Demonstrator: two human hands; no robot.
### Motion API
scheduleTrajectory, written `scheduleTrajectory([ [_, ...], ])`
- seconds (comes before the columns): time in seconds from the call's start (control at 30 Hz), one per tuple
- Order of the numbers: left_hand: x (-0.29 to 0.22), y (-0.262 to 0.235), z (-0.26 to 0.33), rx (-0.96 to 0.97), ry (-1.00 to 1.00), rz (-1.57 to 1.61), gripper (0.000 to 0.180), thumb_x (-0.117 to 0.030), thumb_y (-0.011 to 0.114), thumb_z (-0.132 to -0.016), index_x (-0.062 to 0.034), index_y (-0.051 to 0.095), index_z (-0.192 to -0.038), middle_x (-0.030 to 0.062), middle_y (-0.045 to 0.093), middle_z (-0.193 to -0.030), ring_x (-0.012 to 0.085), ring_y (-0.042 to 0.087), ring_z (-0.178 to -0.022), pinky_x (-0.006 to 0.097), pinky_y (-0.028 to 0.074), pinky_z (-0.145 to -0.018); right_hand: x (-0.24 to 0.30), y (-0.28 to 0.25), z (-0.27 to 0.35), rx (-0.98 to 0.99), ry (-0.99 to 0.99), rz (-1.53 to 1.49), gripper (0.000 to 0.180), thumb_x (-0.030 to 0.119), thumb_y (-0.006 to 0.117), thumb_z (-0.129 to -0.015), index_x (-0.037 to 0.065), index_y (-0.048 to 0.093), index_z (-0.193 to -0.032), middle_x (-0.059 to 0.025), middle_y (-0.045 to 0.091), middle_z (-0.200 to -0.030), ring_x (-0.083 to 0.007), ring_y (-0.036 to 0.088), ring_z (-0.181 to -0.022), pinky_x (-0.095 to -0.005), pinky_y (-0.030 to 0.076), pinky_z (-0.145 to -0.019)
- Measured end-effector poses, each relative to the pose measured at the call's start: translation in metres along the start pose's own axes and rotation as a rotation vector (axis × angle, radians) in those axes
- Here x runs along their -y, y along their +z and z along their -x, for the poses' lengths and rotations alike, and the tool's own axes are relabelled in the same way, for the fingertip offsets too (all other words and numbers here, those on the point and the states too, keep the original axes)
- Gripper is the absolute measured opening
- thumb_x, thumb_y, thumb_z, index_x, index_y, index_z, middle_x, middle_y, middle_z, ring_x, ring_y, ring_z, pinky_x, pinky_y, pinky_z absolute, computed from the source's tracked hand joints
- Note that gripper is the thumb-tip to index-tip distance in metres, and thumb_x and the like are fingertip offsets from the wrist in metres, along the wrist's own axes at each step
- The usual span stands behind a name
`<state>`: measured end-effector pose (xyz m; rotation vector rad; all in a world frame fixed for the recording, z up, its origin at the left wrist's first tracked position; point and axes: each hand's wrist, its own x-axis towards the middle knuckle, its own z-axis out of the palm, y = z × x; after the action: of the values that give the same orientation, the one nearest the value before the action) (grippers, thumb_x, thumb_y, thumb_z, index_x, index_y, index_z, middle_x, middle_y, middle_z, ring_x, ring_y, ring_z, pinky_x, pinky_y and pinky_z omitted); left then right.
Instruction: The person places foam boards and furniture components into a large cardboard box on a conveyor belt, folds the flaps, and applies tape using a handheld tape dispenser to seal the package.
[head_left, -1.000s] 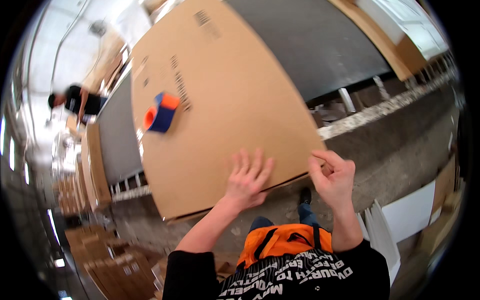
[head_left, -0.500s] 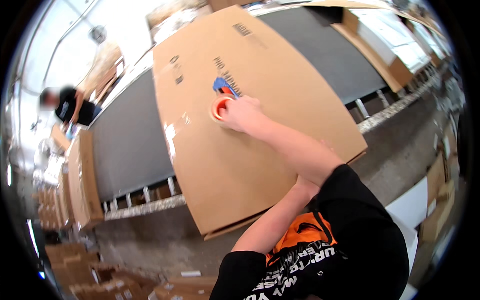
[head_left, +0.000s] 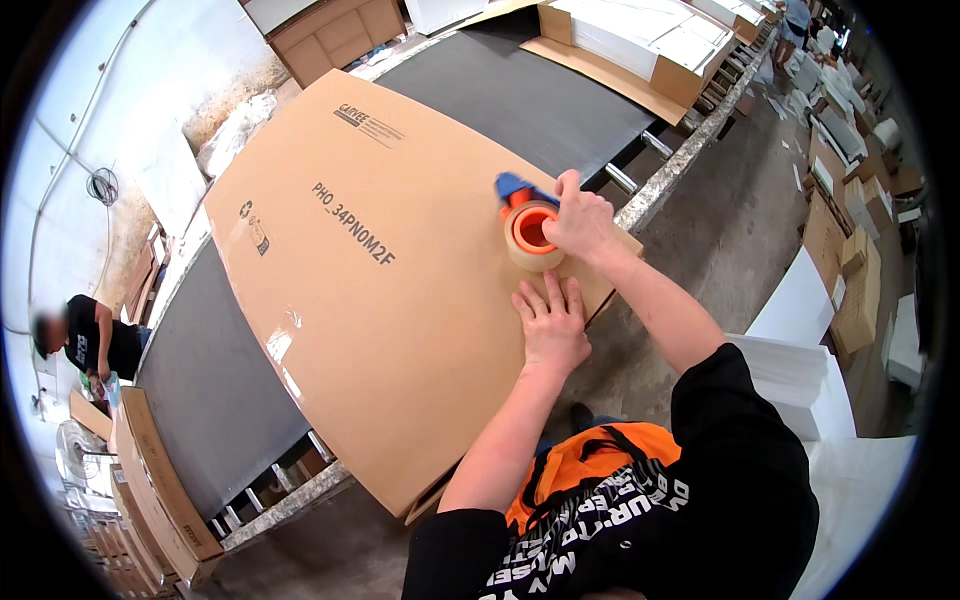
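A large, flat brown cardboard box [head_left: 400, 300] lies across the conveyor, with dark print on its top and shiny clear tape at its left edge. My right hand [head_left: 582, 222] grips a tape dispenser [head_left: 531, 236] with an orange core, a roll of clear tape and a blue end. It is held over the box's right part, near the edge closest to me. Just below the roll, my left hand [head_left: 553, 328] rests flat on the cardboard with its fingers spread.
The dark conveyor belt [head_left: 215, 375] runs under the box. An open carton [head_left: 640, 50] of white panels stands far right, and another brown box [head_left: 165, 480] at the left. A co-worker [head_left: 100, 340] stands beyond the belt. White foam sheets [head_left: 790, 380] lie to my right.
The tape dispenser has moved right and toward me, from the box's middle to its right edge. My left hand, mostly hidden under the right arm before, now shows beside the roll. The view has shifted.
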<state>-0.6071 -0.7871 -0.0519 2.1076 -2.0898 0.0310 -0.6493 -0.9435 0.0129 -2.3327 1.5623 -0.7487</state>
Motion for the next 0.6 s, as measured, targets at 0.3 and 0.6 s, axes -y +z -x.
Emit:
scheduleTrajectory([
  [0.3,-0.001,-0.013,0.003,0.039,-0.044,-0.040,0.091,-0.038,0.079,-0.064,-0.0117,0.043,-0.143,0.0238,0.037,-0.148,0.0562,0.036,-0.129,0.063,0.028,-0.109,-0.071,-0.046,-0.031,0.409,0.318,-0.741,0.066,0.002,0.055,-0.071,-0.009,0.041,-0.134,-0.0134,0.057,-0.100,-0.0197,0.059,-0.096,-0.0321,0.049,-0.080],
  [0.6,-0.004,-0.019,0.000,0.004,-0.110,-0.038,0.091,-0.039,0.080,-0.062,-0.0139,0.044,-0.142,0.0172,0.040,-0.149,0.0465,0.040,-0.132,0.055,0.030,-0.112,0.008,-0.090,-0.020,0.852,-0.311,0.411,0.031,0.025,0.065,-0.071,0.006,0.072,-0.094,-0.0146,0.071,-0.094,-0.0293,0.069,-0.092,-0.0394,0.054,-0.079],
])
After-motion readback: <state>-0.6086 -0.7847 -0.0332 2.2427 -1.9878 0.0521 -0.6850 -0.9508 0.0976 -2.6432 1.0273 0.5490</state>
